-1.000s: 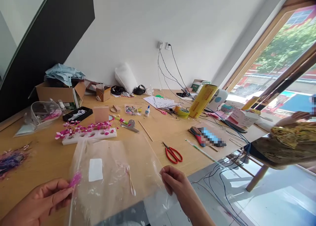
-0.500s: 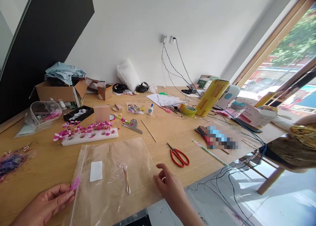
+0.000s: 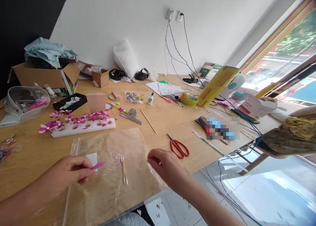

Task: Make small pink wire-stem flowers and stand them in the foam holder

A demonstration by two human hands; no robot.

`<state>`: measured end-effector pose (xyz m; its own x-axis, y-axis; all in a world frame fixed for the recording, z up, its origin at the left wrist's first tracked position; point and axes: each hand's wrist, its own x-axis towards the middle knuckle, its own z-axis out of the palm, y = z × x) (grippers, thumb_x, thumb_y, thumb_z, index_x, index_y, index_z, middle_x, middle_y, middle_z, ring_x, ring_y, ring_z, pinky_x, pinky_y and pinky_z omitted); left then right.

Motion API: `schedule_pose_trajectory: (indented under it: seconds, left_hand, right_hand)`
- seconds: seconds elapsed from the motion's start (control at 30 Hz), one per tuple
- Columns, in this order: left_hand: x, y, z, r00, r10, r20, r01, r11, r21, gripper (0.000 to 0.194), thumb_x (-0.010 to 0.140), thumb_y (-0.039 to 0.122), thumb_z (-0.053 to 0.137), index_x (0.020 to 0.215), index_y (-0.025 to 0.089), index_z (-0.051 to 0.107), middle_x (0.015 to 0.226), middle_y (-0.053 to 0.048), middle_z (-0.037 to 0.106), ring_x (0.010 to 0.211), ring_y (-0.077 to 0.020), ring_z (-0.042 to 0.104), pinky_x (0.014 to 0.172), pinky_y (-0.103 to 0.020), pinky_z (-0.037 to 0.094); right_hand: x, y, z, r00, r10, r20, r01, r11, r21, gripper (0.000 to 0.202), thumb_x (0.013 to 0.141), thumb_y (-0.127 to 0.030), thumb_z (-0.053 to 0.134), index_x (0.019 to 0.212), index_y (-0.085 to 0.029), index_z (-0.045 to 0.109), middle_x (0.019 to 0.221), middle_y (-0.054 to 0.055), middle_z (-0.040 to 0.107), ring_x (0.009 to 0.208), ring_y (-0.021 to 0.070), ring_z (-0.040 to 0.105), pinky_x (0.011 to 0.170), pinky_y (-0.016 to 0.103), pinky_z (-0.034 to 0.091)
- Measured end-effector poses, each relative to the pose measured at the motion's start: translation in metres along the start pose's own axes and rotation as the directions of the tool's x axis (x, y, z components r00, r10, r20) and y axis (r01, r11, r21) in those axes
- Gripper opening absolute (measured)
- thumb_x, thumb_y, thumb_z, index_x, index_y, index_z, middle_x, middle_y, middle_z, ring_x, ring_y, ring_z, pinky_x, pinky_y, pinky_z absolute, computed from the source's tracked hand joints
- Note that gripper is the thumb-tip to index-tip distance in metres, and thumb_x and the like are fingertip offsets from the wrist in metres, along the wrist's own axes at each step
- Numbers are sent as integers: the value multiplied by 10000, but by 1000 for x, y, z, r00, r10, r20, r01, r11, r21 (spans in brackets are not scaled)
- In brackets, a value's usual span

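Left grip pinching pink tuft, right grip loosely curled, swabs on clear bag

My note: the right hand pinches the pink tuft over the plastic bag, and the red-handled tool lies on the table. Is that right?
Wrong hand: the head view shows the left hand pinching the pink tuft over the plastic bag. The red-handled tool does lie on the table.

And down goes the plastic bag, its lifted right side flat now! In from the bag's zip edge swings the left hand, bringing the pink tuft over its white label; the right hand no longer holds the bag up.
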<state>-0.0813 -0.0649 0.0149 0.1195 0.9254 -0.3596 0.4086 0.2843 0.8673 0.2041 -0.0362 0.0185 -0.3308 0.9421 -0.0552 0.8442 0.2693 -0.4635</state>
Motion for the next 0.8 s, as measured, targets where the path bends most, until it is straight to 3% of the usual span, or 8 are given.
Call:
schedule_pose_trajectory:
  seconds: [0.07,0.17,0.23,0.33,0.47,0.63,0.8]
  left_hand:
    - [19,13,17,996,19,92,-19,1000,-7,165,623,320,631,538,181,614,461,49,522,491,-109,445,505,-184,319]
    - [34,18,32,991,26,128,-21,999,-37,174,621,335,616,551,176,616,466,46,495,497,-115,433,516,-205,317]
    - [35,17,36,992,21,120,-12,997,-79,190,630,349,609,561,172,616,474,44,487,508,-118,430,531,-214,327]
    - [30,15,38,995,15,98,1,987,-162,212,642,367,609,553,175,593,492,42,491,528,-123,439,555,-222,348]
    - [24,12,39,992,5,125,22,978,-210,213,662,382,611,586,184,591,530,35,527,560,-130,465,563,-217,360]
    - [25,-5,29,997,27,70,-18,992,-121,233,623,391,641,519,189,588,478,30,522,521,-132,451,532,-212,343]
    - [32,-20,19,1000,22,6,-21,995,-96,234,533,422,691,486,207,610,411,35,483,438,-122,414,466,-213,335]
  right_hand:
    - [4,-17,3,991,-87,106,88,996,-5,143,747,-124,508,688,-187,622,671,16,623,614,133,538,554,222,327]
    - [7,-32,20,985,-118,126,108,991,82,137,733,-121,517,683,-176,632,670,17,624,604,120,526,546,207,325]
    - [8,-37,35,991,-50,126,22,977,212,150,723,-97,504,679,-173,626,644,2,614,585,106,517,533,190,329]
    - [7,-41,52,984,68,166,-136,887,442,162,713,-71,491,687,-177,610,556,-38,565,507,82,480,484,164,323]
    - [7,-44,59,987,159,24,-152,871,468,102,729,-114,534,701,-182,605,597,-33,567,547,92,496,514,175,341]
    - [9,-29,44,975,151,-161,-109,964,244,115,754,-114,514,722,-180,602,740,10,607,657,119,534,595,207,359]
    - [40,10,0,959,176,-222,-165,984,67,132,781,-144,495,745,-176,618,746,27,628,730,152,559,653,245,367]
